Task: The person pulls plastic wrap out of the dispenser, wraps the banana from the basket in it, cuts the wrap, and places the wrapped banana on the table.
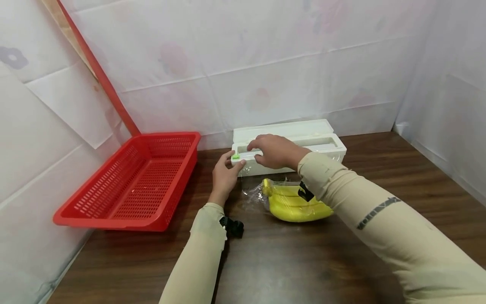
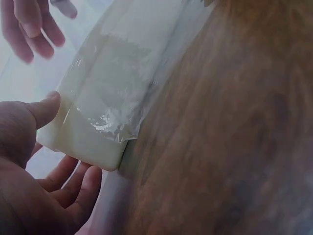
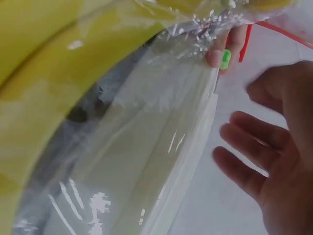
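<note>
A white cling film dispenser (image 1: pixel 265 169) stands near the back wall, its long lid (image 1: pixel 303 128) raised and a green slider (image 1: pixel 236 156) at its left end. My left hand (image 1: pixel 223 176) holds that end, thumb on the front edge and fingers around the side. Over the open trough hovers my right hand (image 1: pixel 276 151), fingers loosely bent and holding nothing. Clear film (image 2: pixel 110 120) hangs down the dispenser's front. A bunch of yellow bananas (image 1: pixel 296 207), covered in film, lies just in front, partly behind my right forearm.
On the left stands a red plastic basket (image 1: pixel 180 179) with perforated walls. Behind it a red strip (image 1: pixel 110 90) slopes up along the corner. Sheeted walls (image 1: pixel 265 63) enclose the brown wooden table (image 1: pixel 288 261) at the back and sides.
</note>
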Tool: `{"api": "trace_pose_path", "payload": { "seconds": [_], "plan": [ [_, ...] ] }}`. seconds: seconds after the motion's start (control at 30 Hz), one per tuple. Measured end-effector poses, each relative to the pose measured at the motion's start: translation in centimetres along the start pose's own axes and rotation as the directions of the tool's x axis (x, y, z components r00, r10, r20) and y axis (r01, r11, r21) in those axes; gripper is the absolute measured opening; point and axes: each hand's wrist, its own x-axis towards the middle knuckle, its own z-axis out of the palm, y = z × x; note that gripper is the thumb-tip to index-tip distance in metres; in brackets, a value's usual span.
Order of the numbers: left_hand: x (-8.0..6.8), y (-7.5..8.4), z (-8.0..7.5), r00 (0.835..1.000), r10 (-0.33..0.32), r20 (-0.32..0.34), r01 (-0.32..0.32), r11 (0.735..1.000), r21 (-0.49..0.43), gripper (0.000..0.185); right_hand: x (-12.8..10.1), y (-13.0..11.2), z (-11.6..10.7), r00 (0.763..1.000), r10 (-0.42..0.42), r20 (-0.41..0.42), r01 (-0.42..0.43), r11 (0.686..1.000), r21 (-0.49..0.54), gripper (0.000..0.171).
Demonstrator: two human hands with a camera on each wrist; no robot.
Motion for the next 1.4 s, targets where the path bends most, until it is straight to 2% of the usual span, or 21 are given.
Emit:
{"api": "trace_pose_path", "payload": {
  "seconds": [0.2, 0.43, 0.57, 0.73, 0.93, 1.03, 1.2, 1.4],
  "plan": [
    [0.0, -0.1, -0.3, 0.999, 0.042, -0.015, -0.041, 0.997, 0.061, 0.053, 1.1, -0.8, 0.3, 0.989, -0.008, 0.149, 0.018, 0.998, -0.064, 0.054],
    [0.1, 0.0, -0.1, 0.999, 0.044, -0.032, -0.041, 0.996, 0.084, 0.049, 1.9, -1.6, 0.5, 0.977, 0.065, 0.204, -0.031, 0.986, -0.164, 0.064],
    [0.2, 0.1, 0.2, 0.999, 0.02, -0.045, -0.017, 0.997, 0.074, 0.049, 2.1, -1.7, 0.8, 0.978, 0.071, 0.194, -0.028, 0.976, -0.218, 0.069],
    [0.2, -0.3, 0.5, 0.998, 0.002, -0.059, -0.001, 1.0, 0.023, 0.052, 2.1, -1.4, 1.7, 0.986, 0.047, 0.158, 0.001, 0.957, -0.29, 0.067],
    [0.5, -0.5, 0.5, 0.995, 0.015, -0.096, -0.015, 1.0, -0.003, 0.055, 2.5, -1.8, 2.5, 0.993, 0.012, 0.114, 0.043, 0.884, -0.465, 0.063],
    [0.6, -0.5, 0.4, 0.995, 0.007, -0.099, -0.006, 1.0, 0.002, 0.053, 2.6, -2.1, 2.6, 0.995, 0.008, 0.096, 0.041, 0.87, -0.492, 0.064],
    [0.6, -0.2, 0.2, 0.996, 0.008, -0.094, -0.007, 1.0, 0.015, 0.056, 2.9, -2.4, 2.4, 0.995, 0.04, 0.088, 0.005, 0.885, -0.465, 0.061],
    [0.6, 0.0, 0.1, 0.996, 0.005, -0.088, -0.002, 0.999, 0.037, 0.06, 3.0, -2.1, 2.0, 0.995, 0.046, 0.087, -0.007, 0.919, -0.394, 0.058]
  ]
}}
